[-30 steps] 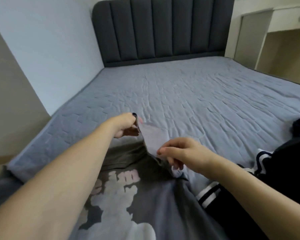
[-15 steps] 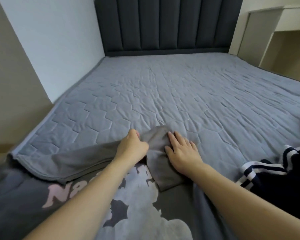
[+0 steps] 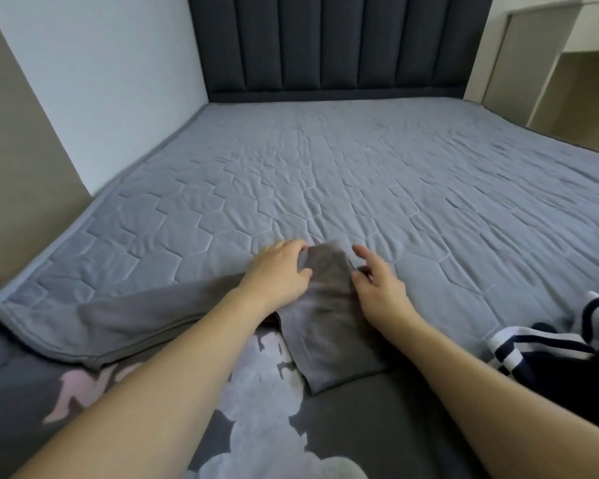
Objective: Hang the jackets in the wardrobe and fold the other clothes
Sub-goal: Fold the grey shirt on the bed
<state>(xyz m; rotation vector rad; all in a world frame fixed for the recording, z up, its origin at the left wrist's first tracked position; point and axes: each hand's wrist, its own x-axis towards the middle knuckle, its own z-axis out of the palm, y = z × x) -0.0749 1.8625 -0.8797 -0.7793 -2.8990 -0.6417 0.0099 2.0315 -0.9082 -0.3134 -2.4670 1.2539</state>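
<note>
Now the left hand (image 3: 280,271) rests flat, fingers relaxed, on the grey shirt's folded sleeve (image 3: 329,305); the right hand (image 3: 377,285) hovers open just right of it. Near them the shirt (image 3: 377,423) spreads on the bed (image 3: 360,167), a striped dark garment (image 3: 547,350) at right.

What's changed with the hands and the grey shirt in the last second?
The sleeve, held up pinched a second ago, now lies folded over the grey shirt. The right hand has let go and lifted; the left hand rests on it. The striped garment stays put.
</note>
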